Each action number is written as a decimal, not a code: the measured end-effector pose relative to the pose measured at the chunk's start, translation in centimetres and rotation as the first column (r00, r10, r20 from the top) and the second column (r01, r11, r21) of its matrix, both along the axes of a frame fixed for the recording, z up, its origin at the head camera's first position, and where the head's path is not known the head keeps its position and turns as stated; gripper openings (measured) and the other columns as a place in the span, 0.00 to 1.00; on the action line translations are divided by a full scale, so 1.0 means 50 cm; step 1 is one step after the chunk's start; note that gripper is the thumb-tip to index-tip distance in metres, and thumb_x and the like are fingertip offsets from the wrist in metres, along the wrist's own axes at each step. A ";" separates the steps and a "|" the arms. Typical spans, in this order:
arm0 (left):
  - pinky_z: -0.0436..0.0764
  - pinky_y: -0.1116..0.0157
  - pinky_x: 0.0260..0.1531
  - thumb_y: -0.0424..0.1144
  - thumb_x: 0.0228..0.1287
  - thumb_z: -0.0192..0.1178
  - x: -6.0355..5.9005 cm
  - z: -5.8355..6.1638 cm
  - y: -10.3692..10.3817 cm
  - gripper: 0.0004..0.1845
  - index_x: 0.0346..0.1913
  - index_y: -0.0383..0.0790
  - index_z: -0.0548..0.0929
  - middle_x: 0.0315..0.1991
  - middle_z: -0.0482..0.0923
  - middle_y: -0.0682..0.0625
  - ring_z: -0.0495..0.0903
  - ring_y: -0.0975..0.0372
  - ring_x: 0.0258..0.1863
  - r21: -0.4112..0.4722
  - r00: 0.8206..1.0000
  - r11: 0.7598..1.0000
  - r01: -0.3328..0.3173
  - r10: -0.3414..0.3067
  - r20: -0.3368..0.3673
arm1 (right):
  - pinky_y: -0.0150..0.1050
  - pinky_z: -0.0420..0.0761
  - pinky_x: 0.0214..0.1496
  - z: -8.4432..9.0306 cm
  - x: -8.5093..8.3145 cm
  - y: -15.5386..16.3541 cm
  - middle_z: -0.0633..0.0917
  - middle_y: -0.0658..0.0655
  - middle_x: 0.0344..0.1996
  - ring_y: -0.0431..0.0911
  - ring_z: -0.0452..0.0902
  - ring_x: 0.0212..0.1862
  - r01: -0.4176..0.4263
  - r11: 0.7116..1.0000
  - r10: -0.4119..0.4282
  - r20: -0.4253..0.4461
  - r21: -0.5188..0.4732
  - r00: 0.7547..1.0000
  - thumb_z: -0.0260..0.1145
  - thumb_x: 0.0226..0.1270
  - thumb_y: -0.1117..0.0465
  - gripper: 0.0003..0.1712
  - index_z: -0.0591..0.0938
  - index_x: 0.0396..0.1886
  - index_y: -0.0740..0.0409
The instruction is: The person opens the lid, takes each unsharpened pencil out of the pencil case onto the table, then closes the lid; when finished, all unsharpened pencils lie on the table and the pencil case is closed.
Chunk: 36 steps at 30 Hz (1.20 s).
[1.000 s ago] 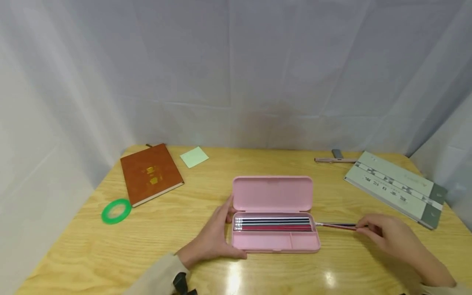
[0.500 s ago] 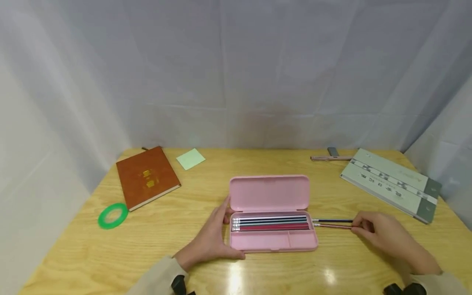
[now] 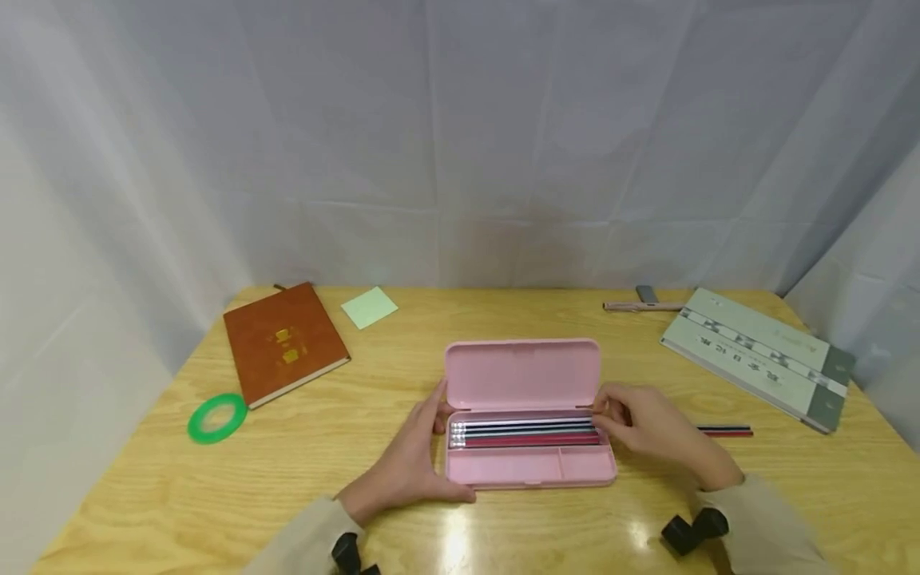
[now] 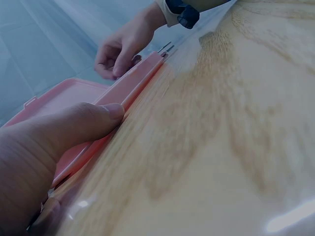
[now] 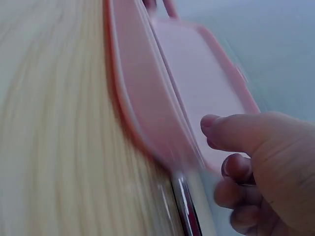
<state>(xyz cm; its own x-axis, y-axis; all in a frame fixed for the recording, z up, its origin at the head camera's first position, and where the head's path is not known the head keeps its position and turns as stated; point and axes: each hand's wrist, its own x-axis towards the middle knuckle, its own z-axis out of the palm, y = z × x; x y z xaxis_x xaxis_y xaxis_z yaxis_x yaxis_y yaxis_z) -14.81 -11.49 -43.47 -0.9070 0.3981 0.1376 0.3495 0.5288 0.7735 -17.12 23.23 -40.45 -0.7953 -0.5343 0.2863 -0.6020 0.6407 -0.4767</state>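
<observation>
- The pink pencil case [image 3: 528, 423] lay open at the middle of the wooden table [image 3: 460, 511], its lid [image 3: 522, 375] folded back away from the person.
- The left hand [image 3: 410, 463] rested against the case's left end, fingers straight along the wall and thumb at the near edge; the left wrist view confirmed the thumb [image 4: 74, 125] pressed flat on the pink rim, with nothing pinched.
- The right hand [image 3: 643, 427] was at the case's right end, fingers curled. It appeared to pinch the tip of a pencil [image 5: 186, 209] being laid in the rear compartment, though the right wrist view was blurred and the grip itself could not be confirmed.
- The row of pencils [image 3: 528, 433] lay in the long rear compartment, long axis running left to right, parallel to the case's long side. The metal eraser ends pointed to the person's left; the tips lay to the right, under the right hand.
- Two loose pencils [image 3: 724, 431] lay on the table to the right of the case, well apart from it, on the same left-right line.
- Risk, judged: a pencil lowered at a slant could ride over the right end wall or cross its neighbours and sit proud, fouling the lid.
- Risk, judged: a push along the long axis could slide the case leftward if the left hand eased off.
- Risk, judged: the right sleeve [image 3: 762, 531] could brush the loose pencils and roll them toward the table's edge.
</observation>
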 end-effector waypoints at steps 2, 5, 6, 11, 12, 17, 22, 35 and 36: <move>0.73 0.65 0.49 0.54 0.17 0.84 0.000 0.000 0.001 0.81 0.78 0.54 0.38 0.54 0.70 0.59 0.65 0.65 0.45 -0.001 1.000 1.000 0.003 -0.003 0.001 | 0.28 0.67 0.23 0.002 -0.006 -0.027 0.72 0.38 0.17 0.28 0.61 0.20 -0.033 0.999 0.032 0.012 0.032 0.999 0.68 0.61 0.63 0.03 0.83 0.33 0.51; 0.73 0.65 0.48 0.55 0.16 0.83 -0.002 -0.002 0.002 0.81 0.78 0.54 0.38 0.55 0.70 0.58 0.65 0.66 0.45 -0.004 1.000 1.000 0.005 -0.005 -0.001 | 0.28 0.68 0.25 0.003 -0.013 -0.062 0.76 0.39 0.19 0.29 0.63 0.22 -0.052 0.993 0.051 0.011 0.106 0.999 0.68 0.62 0.61 0.02 0.86 0.34 0.52; 0.73 0.65 0.48 0.55 0.16 0.83 -0.002 -0.002 0.002 0.81 0.77 0.54 0.38 0.55 0.70 0.58 0.65 0.66 0.45 -0.005 1.000 1.000 0.005 -0.005 -0.002 | 0.28 0.68 0.26 0.003 -0.014 -0.073 0.78 0.40 0.20 0.29 0.64 0.23 -0.053 0.991 0.054 0.002 0.126 0.999 0.68 0.62 0.61 0.03 0.87 0.33 0.52; 0.73 0.65 0.48 0.54 0.17 0.84 -0.002 -0.003 0.002 0.81 0.77 0.55 0.37 0.55 0.70 0.59 0.65 0.66 0.45 -0.012 1.000 1.000 0.008 -0.008 -0.007 | 0.30 0.73 0.28 -0.001 -0.016 -0.114 0.85 0.44 0.24 0.32 0.72 0.25 -0.074 0.982 0.088 -0.078 0.175 0.993 0.70 0.60 0.60 0.04 0.88 0.32 0.53; 0.73 0.65 0.48 0.54 0.17 0.84 -0.002 -0.002 0.002 0.81 0.77 0.54 0.37 0.55 0.70 0.59 0.65 0.66 0.45 -0.011 1.000 1.000 0.010 -0.010 -0.008 | 0.30 0.73 0.28 -0.001 -0.015 -0.119 0.86 0.45 0.25 0.32 0.73 0.25 -0.077 0.981 0.093 -0.085 0.179 0.992 0.70 0.59 0.59 0.04 0.88 0.33 0.54; 0.73 0.65 0.48 0.54 0.18 0.83 -0.002 0.000 0.000 0.81 0.78 0.54 0.38 0.55 0.70 0.58 0.65 0.65 0.45 -0.010 1.000 1.000 0.008 -0.008 -0.009 | 0.28 0.68 0.24 0.001 -0.012 -0.137 0.81 0.44 0.18 0.30 0.67 0.21 -0.056 0.980 0.068 -0.057 0.191 0.996 0.71 0.58 0.59 0.05 0.87 0.33 0.55; 0.73 0.65 0.48 0.53 0.18 0.84 -0.001 0.000 -0.001 0.81 0.78 0.53 0.38 0.55 0.70 0.58 0.65 0.65 0.45 -0.009 1.000 1.000 0.009 -0.009 -0.006 | 0.26 0.66 0.23 0.007 -0.012 -0.144 0.74 0.41 0.15 0.29 0.63 0.20 -0.030 0.980 0.030 0.000 0.196 1.000 0.72 0.57 0.60 0.06 0.82 0.29 0.54; 0.73 0.64 0.49 0.53 0.18 0.84 0.000 0.000 -0.002 0.80 0.78 0.52 0.39 0.55 0.70 0.58 0.65 0.65 0.46 -0.007 1.000 1.000 0.009 -0.009 -0.006 | 0.27 0.69 0.25 0.023 -0.003 -0.123 0.77 0.41 0.18 0.30 0.65 0.21 -0.055 0.985 0.052 0.027 0.165 0.998 0.69 0.60 0.61 0.03 0.84 0.28 0.52; 0.73 0.64 0.49 0.53 0.18 0.84 0.000 0.000 -0.002 0.81 0.78 0.52 0.39 0.55 0.70 0.58 0.65 0.65 0.46 -0.004 1.000 1.000 0.008 -0.008 -0.005 | 0.27 0.69 0.24 0.029 0.002 -0.115 0.76 0.41 0.18 0.30 0.64 0.21 -0.044 0.986 0.040 0.028 0.159 0.999 0.69 0.61 0.60 0.02 0.84 0.29 0.52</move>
